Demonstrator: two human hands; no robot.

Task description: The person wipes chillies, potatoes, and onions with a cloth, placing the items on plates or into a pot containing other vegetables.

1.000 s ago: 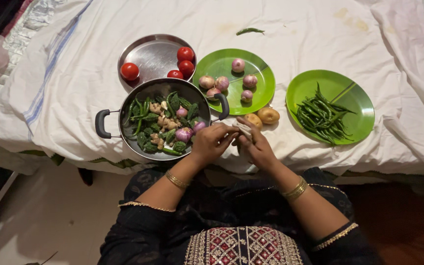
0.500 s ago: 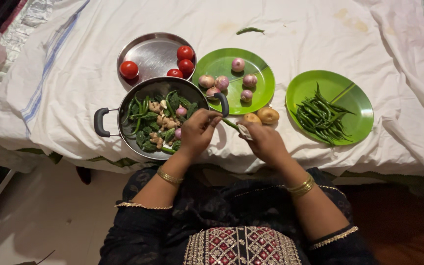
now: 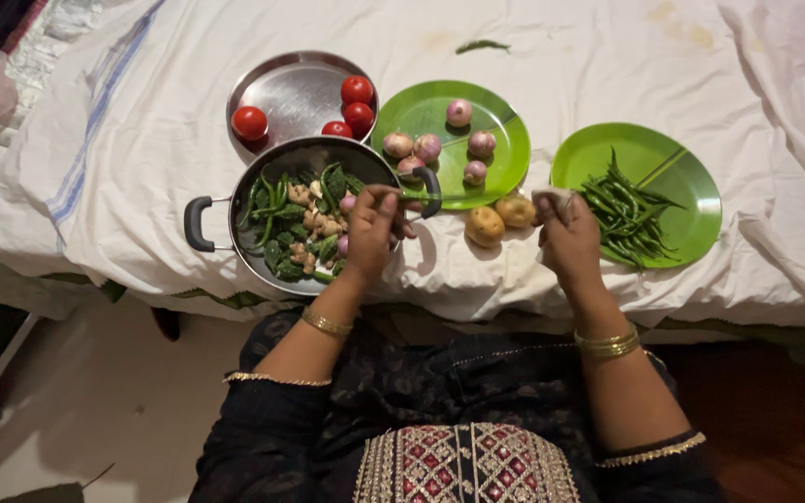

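My left hand [image 3: 372, 226] hovers over the right side of a steel pan [image 3: 235, 219] filled with cut green vegetables and pale chunks. Its fingers pinch a thin green piece, likely a chilli [image 3: 404, 195], above the pan. Over the white cloth, my right hand [image 3: 567, 244] is closed on a small pale object [image 3: 550, 196] that I cannot identify. It sits just left of a green plate [image 3: 691, 172] that holds a heap of green chillies [image 3: 628, 212]. Two potatoes [image 3: 484, 225] lie on the cloth between my hands.
A steel plate [image 3: 291, 93] with several red tomatoes [image 3: 357, 89] stands behind the pan. A second green plate [image 3: 505, 158] carries several small onions [image 3: 459, 113]. One stray chilli [image 3: 482, 45] lies far back on the white cloth [image 3: 142, 140]. The bed edge runs beneath my forearms.
My hands were together at the pan's right edge. The left hand has moved over the pan, and the right hand has moved right toward the chilli plate.
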